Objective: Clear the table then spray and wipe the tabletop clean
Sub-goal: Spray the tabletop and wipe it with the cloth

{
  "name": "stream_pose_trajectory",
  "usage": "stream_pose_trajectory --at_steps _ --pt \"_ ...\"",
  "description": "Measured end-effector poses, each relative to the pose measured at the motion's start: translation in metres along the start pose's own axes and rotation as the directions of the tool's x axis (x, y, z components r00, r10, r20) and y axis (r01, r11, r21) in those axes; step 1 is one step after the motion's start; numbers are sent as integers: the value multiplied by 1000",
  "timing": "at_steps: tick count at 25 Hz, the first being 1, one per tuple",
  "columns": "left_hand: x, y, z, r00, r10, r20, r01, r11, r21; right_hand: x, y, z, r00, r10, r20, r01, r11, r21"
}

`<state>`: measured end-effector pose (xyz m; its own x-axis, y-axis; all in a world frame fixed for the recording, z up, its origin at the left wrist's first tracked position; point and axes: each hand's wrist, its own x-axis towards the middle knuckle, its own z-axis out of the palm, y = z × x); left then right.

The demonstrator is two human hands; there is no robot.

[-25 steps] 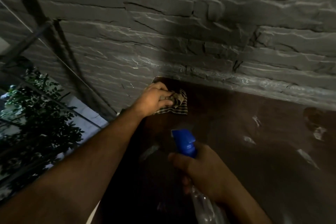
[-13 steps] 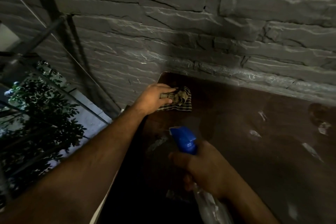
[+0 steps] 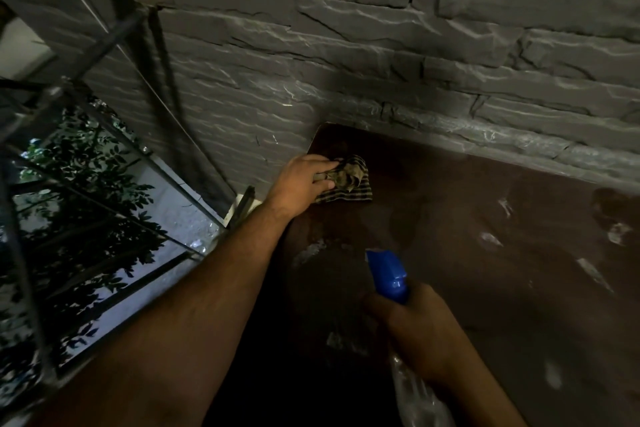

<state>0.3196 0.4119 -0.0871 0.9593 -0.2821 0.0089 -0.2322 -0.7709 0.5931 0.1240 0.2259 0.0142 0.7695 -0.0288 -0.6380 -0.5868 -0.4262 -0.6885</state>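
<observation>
Desk (image 3: 485,218) cleared and sprayed: my left hand (image 3: 298,180) grips the cloth (image 3: 349,180) at the far corner, right hand (image 3: 419,333) gripping the sprayer (image 3: 388,274); I judge most wiping remains.

Cloth, plastic, stone and a smeared top
Checked woven cloth (image 3: 346,182) at 12 o'clock; glossy blue plastic spray head (image 3: 388,274); rough grey stone wall (image 3: 381,45); dark brown tabletop (image 3: 485,288) streaked wet

The stone wall (image 3: 398,45) is blocking your reach along the counter (image 3: 485,270) far edge; open surface is lying rightward, your right hand (image 3: 420,334) is occupying the near middle.
</observation>
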Motion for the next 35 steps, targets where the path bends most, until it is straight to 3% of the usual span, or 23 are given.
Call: stream_pose_trajectory --at_steps 4,8,13,16,18,19,21,23,24,25,28,29,33,35 --pt "-6 6 7 998 -62 -32 63 997 40 1 -8 4 998 -41 56 38 998 53" --pt "-25 10 2 999 -33 -6 33 998 50 0 -9 -6 994 -46 101 34 993 111" --pt "-22 14 -1 977 -138 -165 157 982 108 10 -3 -17 988 -60 144 18 961 275" --pt "-60 38 13 998 62 26 -66 985 157 12 -9 -27 973 -105 207 39 952 303" --pt "-96 26 8 974 187 129 -209 959 192 8 -4 -32 970 -127 206 64 955 290" --pt "-102 14 -1 977 184 106 -202 960 196 6 -2 -33 969 -135 205 71 954 292" --pt "-86 -2 -15 999 31 -22 -26 980 197 4 0 -31 966 -143 215 73 950 302" --pt "-58 9 -9 985 -124 -119 145 973 178 6 -4 -30 966 -145 214 69 942 327" --pt "-53 25 2 983 -140 -116 159 973 170 7 -6 -31 966 -149 212 72 940 333" --pt "-61 41 13 991 -111 -75 122 978 168 5 -7 -31 964 -154 217 76 941 329" --pt "-130 43 27 971 204 125 -220 966 136 -1 -7 -34 958 -170 232 96 950 298" --pt "-141 34 15 967 224 123 -239 963 127 -3 -6 -35 958 -174 230 100 949 300" --pt "-78 15 -13 996 -76 -55 86 972 217 0 -6 -32 957 -187 221 116 947 299" --pt "-70 42 2 995 -94 -17 96 972 213 -2 -5 -31 954 -184 236 106 946 308"
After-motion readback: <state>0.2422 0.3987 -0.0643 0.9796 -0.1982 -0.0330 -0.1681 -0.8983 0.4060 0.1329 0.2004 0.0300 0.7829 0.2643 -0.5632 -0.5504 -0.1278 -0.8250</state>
